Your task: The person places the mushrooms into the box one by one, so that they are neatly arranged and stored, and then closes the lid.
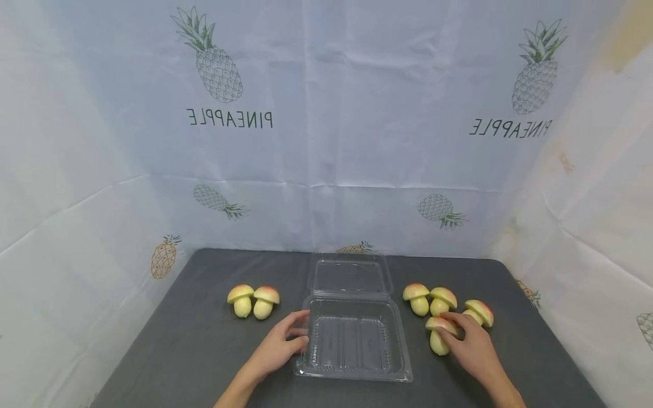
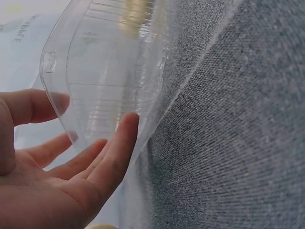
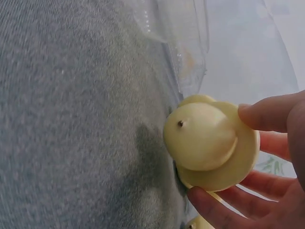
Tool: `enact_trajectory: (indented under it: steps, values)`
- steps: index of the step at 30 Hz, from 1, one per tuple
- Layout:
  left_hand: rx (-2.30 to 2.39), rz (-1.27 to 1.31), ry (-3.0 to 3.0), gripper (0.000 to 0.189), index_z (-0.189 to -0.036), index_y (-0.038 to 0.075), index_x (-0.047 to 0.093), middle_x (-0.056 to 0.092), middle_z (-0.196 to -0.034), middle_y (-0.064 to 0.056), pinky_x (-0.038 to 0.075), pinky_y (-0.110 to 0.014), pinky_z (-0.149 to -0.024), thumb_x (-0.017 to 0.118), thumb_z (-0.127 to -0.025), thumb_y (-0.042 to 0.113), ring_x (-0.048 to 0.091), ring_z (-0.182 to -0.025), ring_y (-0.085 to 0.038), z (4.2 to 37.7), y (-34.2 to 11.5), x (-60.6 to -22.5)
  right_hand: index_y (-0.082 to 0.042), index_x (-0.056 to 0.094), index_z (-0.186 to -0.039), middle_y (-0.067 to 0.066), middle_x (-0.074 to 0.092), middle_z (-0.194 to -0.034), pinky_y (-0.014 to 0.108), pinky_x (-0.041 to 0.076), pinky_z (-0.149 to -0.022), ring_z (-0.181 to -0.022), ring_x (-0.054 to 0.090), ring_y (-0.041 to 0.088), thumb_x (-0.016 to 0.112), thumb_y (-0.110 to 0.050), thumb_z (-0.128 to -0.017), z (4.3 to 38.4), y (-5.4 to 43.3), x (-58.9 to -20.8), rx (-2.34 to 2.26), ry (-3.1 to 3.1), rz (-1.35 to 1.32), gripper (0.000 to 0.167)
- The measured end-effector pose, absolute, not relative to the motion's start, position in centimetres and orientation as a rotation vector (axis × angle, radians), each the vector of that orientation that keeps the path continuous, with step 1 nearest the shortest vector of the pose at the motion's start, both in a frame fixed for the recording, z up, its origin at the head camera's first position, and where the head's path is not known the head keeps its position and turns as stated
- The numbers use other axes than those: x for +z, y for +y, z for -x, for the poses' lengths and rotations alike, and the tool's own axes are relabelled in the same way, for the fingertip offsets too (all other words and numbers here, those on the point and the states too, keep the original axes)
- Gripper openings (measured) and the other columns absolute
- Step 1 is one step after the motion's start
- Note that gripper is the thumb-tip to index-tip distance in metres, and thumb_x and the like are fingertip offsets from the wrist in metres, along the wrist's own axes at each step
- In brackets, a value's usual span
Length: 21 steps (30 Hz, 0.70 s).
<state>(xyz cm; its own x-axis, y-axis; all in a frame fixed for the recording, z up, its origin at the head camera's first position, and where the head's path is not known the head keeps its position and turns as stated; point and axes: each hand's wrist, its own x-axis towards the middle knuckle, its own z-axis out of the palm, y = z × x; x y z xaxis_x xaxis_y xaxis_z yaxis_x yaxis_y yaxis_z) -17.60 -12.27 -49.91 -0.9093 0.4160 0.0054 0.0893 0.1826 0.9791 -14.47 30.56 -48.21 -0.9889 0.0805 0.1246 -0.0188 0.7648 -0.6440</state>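
My right hand (image 1: 471,348) pinches a toy mushroom (image 1: 439,343) by its cap, thumb on one side and fingers on the other. It has a pale yellow stem and a red-tinged yellow cap; in the right wrist view the rounded stem end of this mushroom (image 3: 198,136) faces the camera, with a small dark dot. A clear plastic clamshell box (image 1: 352,374) lies in the middle with its lid (image 1: 349,276) folded back. At the left wall of the box, my left hand (image 1: 275,345) rests with loosely spread fingers (image 2: 114,162) touching the rim.
Close by the right hand lie more toy mushrooms (image 1: 416,300), one of them partly behind the fingers. Two others (image 1: 242,300) lie side by side left of the box. The dark grey table (image 1: 194,351) is bounded by white pineapple-print cloth (image 1: 357,141).
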Motion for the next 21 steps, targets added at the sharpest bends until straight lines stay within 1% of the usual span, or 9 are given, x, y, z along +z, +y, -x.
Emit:
enact_trajectory:
  steps: [4,6,8,10,12,14,16,19,21]
  values:
    - [1.805,-0.484,2.19,0.058,-0.151,-0.003,0.04,0.041,-0.148,-0.032,0.06,-0.031,-0.081,0.062,-0.098,0.007,0.055,-0.124,-0.044,17.6,-12.3,-49.9,-0.006,0.065,-0.132,0.017,0.065,-0.128,0.059,0.05,-0.093,-0.119,0.058,0.041,0.07,-0.042,-0.096,14.5,30.1,-48.1,1.059,-2.771,0.037,0.05]
    - [1.808,-0.482,2.187,0.058,-0.151,-0.003,0.04,0.041,-0.148,-0.032,0.06,-0.031,-0.081,0.062,-0.098,0.007,0.055,-0.124,-0.044,17.6,-12.3,-49.9,-0.007,0.066,-0.131,0.014,0.065,-0.126,0.051,0.054,-0.09,-0.116,0.06,0.038,0.071,-0.04,-0.096,14.6,29.8,-48.1,1.078,-2.739,0.022,0.048]
    - [1.815,-0.48,2.177,0.058,-0.151,-0.004,0.04,0.041,-0.148,-0.033,0.06,-0.031,-0.081,0.062,-0.099,0.007,0.055,-0.124,-0.044,17.5,-12.3,-49.8,-0.008,0.067,-0.13,0.012,0.066,-0.124,0.041,0.057,-0.086,-0.114,0.062,0.033,0.072,-0.037,-0.096,14.6,29.4,-48.0,1.101,-2.703,-0.005,0.045]
    - [1.824,-0.478,2.165,0.058,-0.151,-0.004,0.039,0.041,-0.148,-0.033,0.06,-0.031,-0.081,0.062,-0.099,0.006,0.055,-0.124,-0.045,17.5,-12.2,-49.8,-0.008,0.068,-0.129,0.009,0.066,-0.122,0.032,0.058,-0.082,-0.111,0.062,0.023,0.072,-0.033,-0.096,14.6,29.1,-48.0,1.117,-2.671,-0.031,0.041]
    - [1.829,-0.476,2.155,0.058,-0.151,-0.005,0.039,0.041,-0.148,-0.033,0.06,-0.031,-0.082,0.062,-0.099,0.006,0.055,-0.124,-0.045,17.5,-12.2,-49.8,-0.008,0.068,-0.128,0.008,0.066,-0.121,0.027,0.058,-0.081,-0.109,0.06,0.011,0.072,-0.031,-0.097,14.6,28.8,-47.9,1.135,-2.639,-0.055,0.039]
    - [1.833,-0.479,2.15,0.058,-0.151,-0.005,0.039,0.04,-0.148,-0.033,0.06,-0.031,-0.082,0.062,-0.099,0.006,0.055,-0.124,-0.045,17.5,-12.2,-49.8,-0.008,0.068,-0.128,0.007,0.066,-0.121,0.025,0.058,-0.081,-0.107,0.057,0.0,0.072,-0.028,-0.097,14.6,28.6,-47.8,1.156,-2.613,-0.073,0.038]
    - [1.83,-0.479,2.152,0.058,-0.151,-0.005,0.039,0.04,-0.148,-0.033,0.06,-0.031,-0.082,0.062,-0.098,0.006,0.055,-0.124,-0.045,17.6,-12.2,-49.8,-0.007,0.068,-0.128,0.007,0.065,-0.122,0.025,0.058,-0.081,-0.106,0.053,-0.008,0.072,-0.027,-0.097,14.5,28.4,-47.6,1.185,-2.594,-0.09,0.037]
    - [1.815,-0.47,2.166,0.058,-0.15,-0.004,0.039,0.041,-0.147,-0.033,0.06,-0.031,-0.08,0.062,-0.098,0.006,0.056,-0.123,-0.044,17.7,-12.1,-49.8,-0.007,0.067,-0.128,0.007,0.065,-0.124,0.025,0.058,-0.08,-0.106,0.052,-0.008,0.072,-0.026,-0.097,14.4,28.1,-47.2,1.215,-2.58,-0.106,0.036]
    - [1.8,-0.461,2.183,0.057,-0.15,-0.003,0.04,0.042,-0.147,-0.032,0.06,-0.032,-0.08,0.061,-0.099,0.007,0.056,-0.122,-0.043,17.8,-12.0,-49.8,-0.008,0.067,-0.128,0.006,0.065,-0.125,0.025,0.058,-0.079,-0.107,0.054,-0.005,0.072,-0.027,-0.097,14.4,27.8,-46.8,1.232,-2.58,-0.116,0.036]
